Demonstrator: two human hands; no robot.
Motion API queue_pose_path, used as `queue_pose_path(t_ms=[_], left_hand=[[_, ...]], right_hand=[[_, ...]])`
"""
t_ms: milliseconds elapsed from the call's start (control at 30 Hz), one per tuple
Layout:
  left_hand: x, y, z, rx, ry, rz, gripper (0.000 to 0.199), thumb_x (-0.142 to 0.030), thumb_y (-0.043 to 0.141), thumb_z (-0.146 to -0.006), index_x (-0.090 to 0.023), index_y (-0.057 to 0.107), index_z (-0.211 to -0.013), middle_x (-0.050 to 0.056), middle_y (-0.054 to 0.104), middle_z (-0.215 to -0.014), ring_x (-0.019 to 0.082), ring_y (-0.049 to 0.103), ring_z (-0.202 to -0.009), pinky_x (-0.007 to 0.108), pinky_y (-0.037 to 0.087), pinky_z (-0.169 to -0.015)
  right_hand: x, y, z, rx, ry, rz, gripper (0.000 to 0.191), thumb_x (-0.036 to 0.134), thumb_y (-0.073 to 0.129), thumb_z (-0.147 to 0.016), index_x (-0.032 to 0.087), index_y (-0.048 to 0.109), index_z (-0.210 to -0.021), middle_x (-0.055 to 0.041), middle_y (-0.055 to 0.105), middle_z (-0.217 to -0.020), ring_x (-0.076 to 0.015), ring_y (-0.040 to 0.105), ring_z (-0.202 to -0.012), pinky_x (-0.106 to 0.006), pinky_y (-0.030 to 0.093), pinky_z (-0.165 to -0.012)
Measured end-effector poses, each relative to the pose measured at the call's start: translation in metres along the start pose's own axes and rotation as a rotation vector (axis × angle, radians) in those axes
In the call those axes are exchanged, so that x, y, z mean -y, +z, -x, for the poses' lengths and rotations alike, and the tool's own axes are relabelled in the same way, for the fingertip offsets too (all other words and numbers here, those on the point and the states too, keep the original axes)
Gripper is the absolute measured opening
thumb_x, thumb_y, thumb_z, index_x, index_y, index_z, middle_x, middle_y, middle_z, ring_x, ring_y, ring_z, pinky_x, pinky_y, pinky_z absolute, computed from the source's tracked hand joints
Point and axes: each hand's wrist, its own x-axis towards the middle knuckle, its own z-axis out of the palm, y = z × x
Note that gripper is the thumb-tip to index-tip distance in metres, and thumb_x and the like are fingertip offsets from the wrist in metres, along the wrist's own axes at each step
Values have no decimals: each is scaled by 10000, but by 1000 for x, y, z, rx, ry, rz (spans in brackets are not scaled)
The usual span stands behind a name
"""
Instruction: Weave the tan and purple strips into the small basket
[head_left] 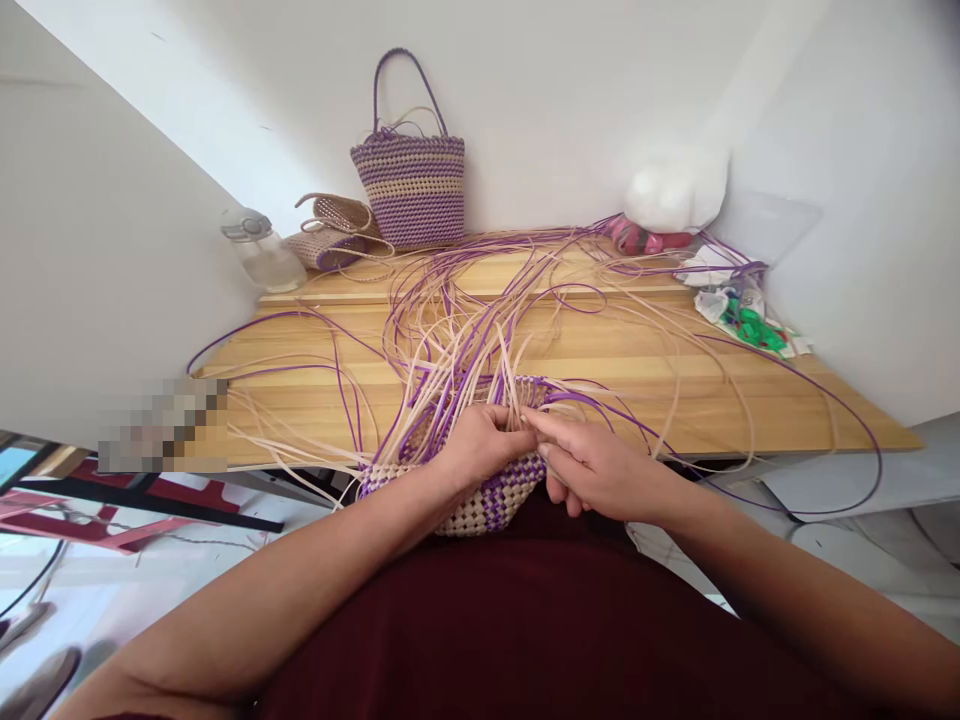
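A partly woven basket in cream and purple rests against my lap at the table's front edge. Long loose cream and purple strands rise from its rim and spread back over the table. My left hand lies over the rim, its thumb and fingers pinched on a cream strand. Close against it, my right hand has its index finger and thumb at the same spot, the other fingers curled. The fingertips of both hands meet, so the exact piece between them is partly hidden.
A finished purple and cream handbag stands at the back of the wooden table. Left of it are a smaller woven piece and a clear bottle. A white bag and green scraps lie at right.
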Motion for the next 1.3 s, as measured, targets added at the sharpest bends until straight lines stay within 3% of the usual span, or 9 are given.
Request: queue_pose_path(t_ms=[200, 333, 500, 633, 733, 833, 1033, 1200, 1300], left_hand=[[-2, 3, 1, -54, 2, -20, 179, -273, 752, -609, -136, 636, -604, -27, 563, -573, 83, 457, -535, 221, 348, -530], [-4, 3, 4, -100, -18, 18, 208, -298, 768, -608, -130, 645, -621, -10, 581, -598, 87, 458, -546, 228, 358, -538], [-5, 0, 6, -78, 19, 38, 238, -301, 804, -587, -135, 634, -599, -15, 577, -594, 82, 459, -548, 221, 351, -535], [-2, 0, 6, -99, 24, 33, 258, -325, 807, -588, -140, 628, -601, -15, 592, -596, 89, 474, -542, 226, 363, -533], [-1, 1, 6, -119, 3, 18, 249, -324, 805, -584, -138, 643, -615, -14, 590, -580, 94, 478, -530, 231, 367, -525], [0, 2, 6, -124, 2, -8, 238, -311, 809, -576, -131, 669, -646, -3, 607, -593, 101, 493, -541, 235, 383, -536], [-1, -4, 3, -139, 58, -178, 270, -380, 784, -610, -136, 700, -691, 12, 641, -629, 112, 520, -568, 234, 403, -550], [-1, -10, 2, -84, 125, -308, 223, -337, 753, -629, -134, 661, -625, -6, 584, -574, 103, 473, -543, 224, 341, -500], [0, -11, 6, -27, 177, -256, 220, -322, 748, -643, -134, 635, -624, -32, 532, -571, 86, 430, -542, 220, 314, -509]], right_hand=[[-4, 7, 6, -191, -90, 322, 653, 207, 440, -925, 136, 245, -1544, -64, 703, -793, -185, 632, -682, -342, 475, -714], [-6, 17, 13, -308, -98, 280, 653, 193, 451, -927, 159, 243, -1544, -51, 706, -791, -182, 642, -725, -345, 473, -784], [-5, 15, 11, -309, -124, 232, 626, 155, 430, -924, 186, 275, -1530, -39, 720, -823, -162, 668, -764, -313, 489, -790], [-3, 7, 8, -299, -158, 356, 583, 208, 480, -925, 183, 356, -1494, -80, 732, -994, -195, 681, -894, -322, 505, -780], [-6, 2, 5, -464, -228, 535, 437, 271, 492, -947, 203, 521, -1378, -93, 706, -1124, -230, 653, -1010, -360, 497, -842], [-11, -3, 1, -560, -339, 705, 275, 236, 478, -957, 211, 665, -1157, -69, 703, -1080, -220, 621, -1023, -353, 467, -890], [-7, -9, -3, -485, -279, 876, 193, 174, 475, -922, 148, 640, -825, -91, 625, -887, -216, 548, -886, -340, 417, -806], [17, -13, 1, -124, -207, 567, 223, 216, 412, -957, 173, 560, -796, -23, 614, -791, -133, 501, -696, -276, 343, -644], [31, -22, -10, -152, -228, 464, 219, 227, 416, -949, 176, 552, -786, 4, 597, -733, -108, 471, -638, -254, 294, -588]])
